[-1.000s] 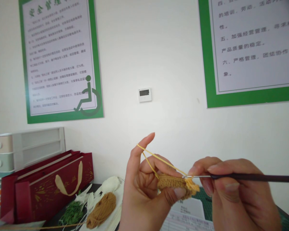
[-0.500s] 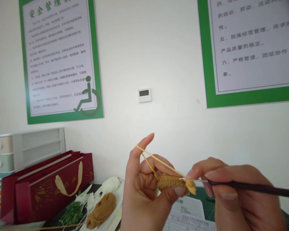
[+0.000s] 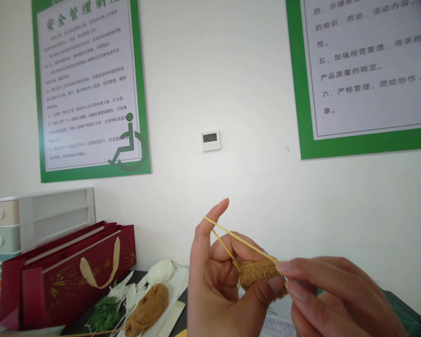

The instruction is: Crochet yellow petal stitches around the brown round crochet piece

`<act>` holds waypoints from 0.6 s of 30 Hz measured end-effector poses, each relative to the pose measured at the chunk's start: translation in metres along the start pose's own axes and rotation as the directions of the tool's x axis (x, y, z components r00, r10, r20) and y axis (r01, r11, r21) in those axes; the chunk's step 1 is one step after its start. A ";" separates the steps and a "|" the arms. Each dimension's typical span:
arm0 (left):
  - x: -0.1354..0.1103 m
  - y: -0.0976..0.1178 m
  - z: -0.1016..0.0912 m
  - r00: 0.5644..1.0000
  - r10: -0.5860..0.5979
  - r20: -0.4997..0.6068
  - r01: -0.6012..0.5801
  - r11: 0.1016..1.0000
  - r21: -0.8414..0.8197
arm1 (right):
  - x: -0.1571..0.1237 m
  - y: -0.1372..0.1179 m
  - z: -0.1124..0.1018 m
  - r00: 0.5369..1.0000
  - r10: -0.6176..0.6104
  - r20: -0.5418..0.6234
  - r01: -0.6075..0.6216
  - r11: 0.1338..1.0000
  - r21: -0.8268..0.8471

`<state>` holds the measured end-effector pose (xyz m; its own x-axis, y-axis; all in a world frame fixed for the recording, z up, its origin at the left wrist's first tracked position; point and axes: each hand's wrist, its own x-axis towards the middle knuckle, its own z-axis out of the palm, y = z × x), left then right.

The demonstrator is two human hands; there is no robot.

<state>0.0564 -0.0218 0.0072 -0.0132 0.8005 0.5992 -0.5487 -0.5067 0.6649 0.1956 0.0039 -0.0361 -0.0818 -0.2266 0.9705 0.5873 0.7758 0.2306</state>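
A small brown crochet piece point(image 3: 257, 272) is pinched between the thumb and fingers of my left hand point(image 3: 217, 285). Yellow yarn point(image 3: 236, 235) loops over my raised left index finger and runs down to the piece. My right hand point(image 3: 340, 292) is closed at the piece's right edge, thumb and index finger together. Between those fingertips a short bit of the metal crochet hook point(image 3: 286, 279) shows; its dark handle is hidden behind the hand.
To the left lie a brown yarn skein point(image 3: 147, 309), green yarn point(image 3: 103, 314) and white yarn point(image 3: 160, 272). Dark red gift bags point(image 3: 66, 276) stand beside stacked drawers point(image 3: 3, 238). Printed paper point(image 3: 277, 323) and a green cutting mat point(image 3: 403, 311) lie under my hands.
Both hands have shifted slightly right and down in view. My right hand has turned, so the hook's handle no longer shows, and its fingertips now cover the piece's right end.
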 end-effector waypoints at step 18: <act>0.011 -0.003 -0.025 0.974 0.049 0.222 -0.034 0.997 -0.070 | 0.009 -0.009 0.032 0.872 0.490 -0.009 -0.414 0.746 0.521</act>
<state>0.0371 -0.0038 0.0006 0.1460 0.6834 0.7153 -0.6053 -0.5102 0.6110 0.1637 0.0138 -0.0270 0.2243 0.1773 0.9582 0.0527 0.9797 -0.1936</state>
